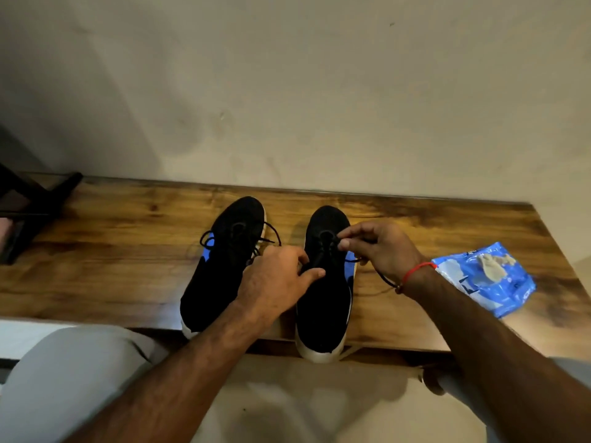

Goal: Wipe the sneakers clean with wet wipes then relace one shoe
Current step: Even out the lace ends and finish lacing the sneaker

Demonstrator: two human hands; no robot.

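the left hand (275, 276) steadies the right-side sneaker (324, 282), fingers curled on its lace, so the right hand (380, 247) can pinch and draw the black lace (383, 278) at the eyelets.

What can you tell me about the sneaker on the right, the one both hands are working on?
The right sneaker is black, seemingly knit fabric, with a blue patch on its outer side and a whitish sole. It lies flat on the wooden table, toe toward the wall, heel overhanging the near edge, beside its mate. The right hand pinches its black lace near the top eyelets; a loose end trails under the wrist. The left hand rests against its inner side, fingers at the lacing.
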